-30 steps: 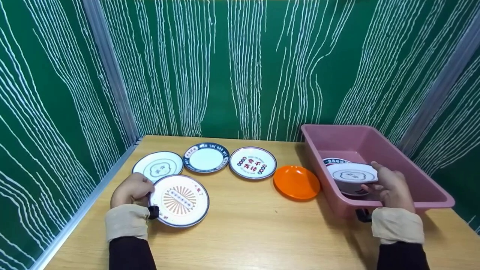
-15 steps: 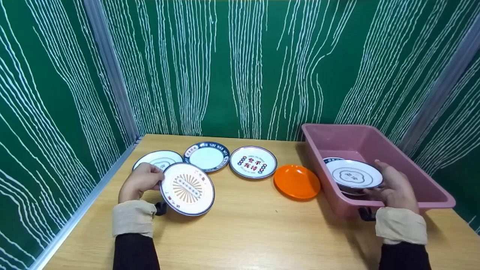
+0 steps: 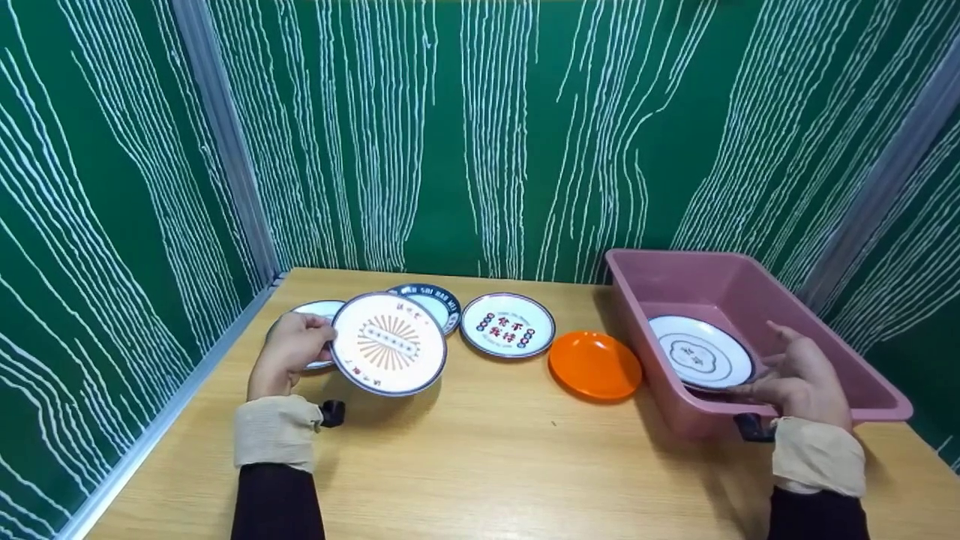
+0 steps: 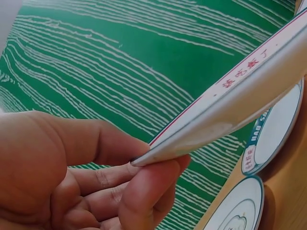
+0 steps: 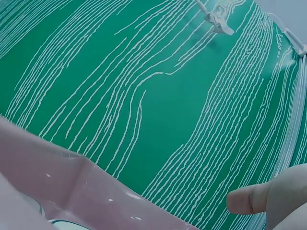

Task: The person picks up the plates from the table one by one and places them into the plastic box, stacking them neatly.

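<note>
Above the left side of the desk, the left hand is pinching the sunburst-patterned plate by its left rim, tilted. At right, the right hand is reaching into the pink tub, fingers spread beside the cloud-outlined white plate; contact is unclear. One edge is bearing the raised plate's weight, so a firm pinch seems wise.
</note>
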Action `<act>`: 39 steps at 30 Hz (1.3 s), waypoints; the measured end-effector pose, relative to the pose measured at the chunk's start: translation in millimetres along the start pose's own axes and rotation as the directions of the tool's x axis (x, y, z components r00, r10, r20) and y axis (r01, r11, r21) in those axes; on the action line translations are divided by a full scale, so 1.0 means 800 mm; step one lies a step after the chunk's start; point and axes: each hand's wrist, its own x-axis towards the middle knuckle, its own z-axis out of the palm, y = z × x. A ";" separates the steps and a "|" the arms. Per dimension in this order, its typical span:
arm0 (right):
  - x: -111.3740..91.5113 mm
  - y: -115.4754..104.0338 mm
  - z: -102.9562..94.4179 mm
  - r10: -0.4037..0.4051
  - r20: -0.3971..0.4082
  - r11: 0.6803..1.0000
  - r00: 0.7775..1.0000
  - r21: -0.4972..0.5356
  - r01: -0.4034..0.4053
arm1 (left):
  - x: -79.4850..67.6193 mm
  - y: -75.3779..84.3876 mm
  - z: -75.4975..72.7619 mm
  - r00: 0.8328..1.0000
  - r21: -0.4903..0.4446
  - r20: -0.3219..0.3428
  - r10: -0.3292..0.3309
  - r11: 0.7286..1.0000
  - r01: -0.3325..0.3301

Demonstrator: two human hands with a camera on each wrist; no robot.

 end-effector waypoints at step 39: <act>-0.018 0.047 0.080 -0.490 0.193 0.532 0.850 -0.706 0.467 | -0.017 0.059 0.064 0.998 -0.319 0.048 0.044 0.948 -0.026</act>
